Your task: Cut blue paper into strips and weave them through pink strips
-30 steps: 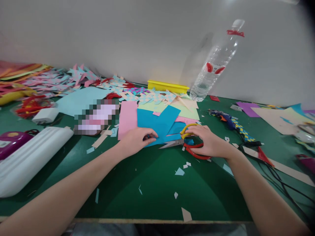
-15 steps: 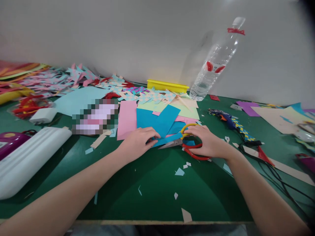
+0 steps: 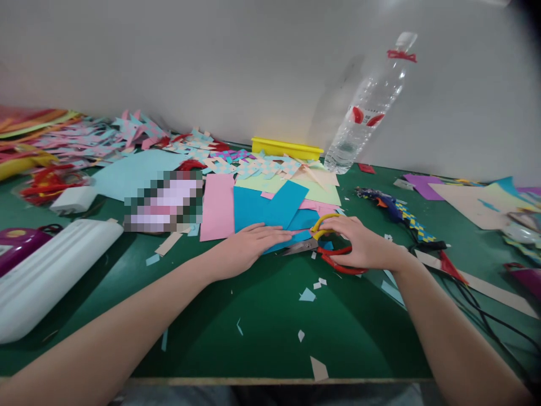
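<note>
My right hand grips a pair of scissors by its yellow and red handles, the blades pointing left. The blades lie along the near side of a narrow blue paper strip. My left hand lies flat over that strip with its fingers stretched towards the scissors, partly covering it. Just behind the hands are a larger blue paper sheet and a blue paper piece lying slantwise. A pink paper rectangle is to their left, and pale green paper shows behind.
A phone with a blurred screen and a white elongated device are on the left. A water bottle leans against the wall. Dark cables run along the right. Paper scraps dot the green table.
My left hand's fingers have gone from bent around the blue strip to stretched flat over it, reaching further right. The scissors have shifted slightly right.
</note>
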`<state>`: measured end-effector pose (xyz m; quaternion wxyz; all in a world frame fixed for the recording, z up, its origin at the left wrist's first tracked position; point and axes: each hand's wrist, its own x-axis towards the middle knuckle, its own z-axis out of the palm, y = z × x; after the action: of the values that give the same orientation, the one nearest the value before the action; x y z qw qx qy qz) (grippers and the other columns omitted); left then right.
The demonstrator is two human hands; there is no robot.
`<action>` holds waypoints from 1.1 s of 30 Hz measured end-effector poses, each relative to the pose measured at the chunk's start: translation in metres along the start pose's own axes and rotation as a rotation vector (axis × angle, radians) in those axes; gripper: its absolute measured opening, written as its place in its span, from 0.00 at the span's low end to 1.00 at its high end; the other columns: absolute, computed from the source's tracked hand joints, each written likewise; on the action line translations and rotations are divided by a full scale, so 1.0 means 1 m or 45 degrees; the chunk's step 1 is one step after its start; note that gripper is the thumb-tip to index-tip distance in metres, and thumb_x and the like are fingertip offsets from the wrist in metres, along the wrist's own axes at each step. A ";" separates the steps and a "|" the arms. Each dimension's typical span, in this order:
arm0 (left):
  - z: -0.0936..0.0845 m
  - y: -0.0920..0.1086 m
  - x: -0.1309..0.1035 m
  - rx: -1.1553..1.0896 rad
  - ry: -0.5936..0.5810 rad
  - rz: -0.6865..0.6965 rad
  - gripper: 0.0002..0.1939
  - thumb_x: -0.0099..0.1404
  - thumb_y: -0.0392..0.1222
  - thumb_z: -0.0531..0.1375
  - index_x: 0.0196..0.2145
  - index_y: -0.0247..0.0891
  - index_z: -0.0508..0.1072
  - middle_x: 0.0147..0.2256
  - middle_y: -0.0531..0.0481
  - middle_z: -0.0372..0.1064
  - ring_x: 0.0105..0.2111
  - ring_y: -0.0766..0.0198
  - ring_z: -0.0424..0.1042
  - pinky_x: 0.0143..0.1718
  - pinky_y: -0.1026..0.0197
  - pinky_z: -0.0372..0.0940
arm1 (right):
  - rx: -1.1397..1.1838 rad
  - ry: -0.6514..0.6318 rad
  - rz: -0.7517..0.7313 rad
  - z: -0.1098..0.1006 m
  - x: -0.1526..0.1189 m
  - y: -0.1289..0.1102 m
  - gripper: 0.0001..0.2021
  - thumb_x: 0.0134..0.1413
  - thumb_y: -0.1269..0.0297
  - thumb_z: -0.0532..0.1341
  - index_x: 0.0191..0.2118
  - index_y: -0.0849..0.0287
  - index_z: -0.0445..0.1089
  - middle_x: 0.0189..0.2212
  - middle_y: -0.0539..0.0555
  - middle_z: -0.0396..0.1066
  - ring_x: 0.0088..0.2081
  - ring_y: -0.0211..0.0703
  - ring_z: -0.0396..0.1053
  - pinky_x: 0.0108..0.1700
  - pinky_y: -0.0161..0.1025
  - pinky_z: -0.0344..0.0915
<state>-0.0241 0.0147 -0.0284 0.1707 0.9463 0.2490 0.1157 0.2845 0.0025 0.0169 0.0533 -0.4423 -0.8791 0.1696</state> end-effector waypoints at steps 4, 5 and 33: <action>0.000 -0.001 0.000 0.018 -0.025 0.009 0.39 0.63 0.19 0.40 0.64 0.52 0.44 0.65 0.59 0.46 0.65 0.68 0.44 0.64 0.51 0.41 | 0.004 0.012 0.000 0.002 0.001 -0.002 0.25 0.50 0.54 0.61 0.56 0.49 0.62 0.57 0.55 0.63 0.61 0.59 0.54 0.59 0.60 0.51; 0.000 -0.002 0.001 0.026 -0.032 0.007 0.40 0.62 0.19 0.40 0.65 0.53 0.43 0.65 0.59 0.46 0.65 0.68 0.44 0.64 0.51 0.41 | 0.004 0.011 -0.006 0.003 0.001 -0.002 0.25 0.50 0.54 0.61 0.55 0.49 0.62 0.57 0.56 0.63 0.61 0.59 0.54 0.59 0.60 0.50; -0.003 -0.002 0.003 0.000 -0.053 -0.059 0.36 0.65 0.23 0.42 0.65 0.53 0.44 0.64 0.56 0.47 0.63 0.64 0.49 0.63 0.50 0.43 | 0.012 0.058 -0.088 0.008 0.005 0.000 0.24 0.49 0.55 0.61 0.54 0.50 0.64 0.54 0.57 0.65 0.59 0.59 0.57 0.59 0.58 0.52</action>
<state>-0.0234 0.0183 -0.0262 0.1784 0.9425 0.2673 0.0921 0.2799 0.0050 0.0094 0.0812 -0.4151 -0.8915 0.1619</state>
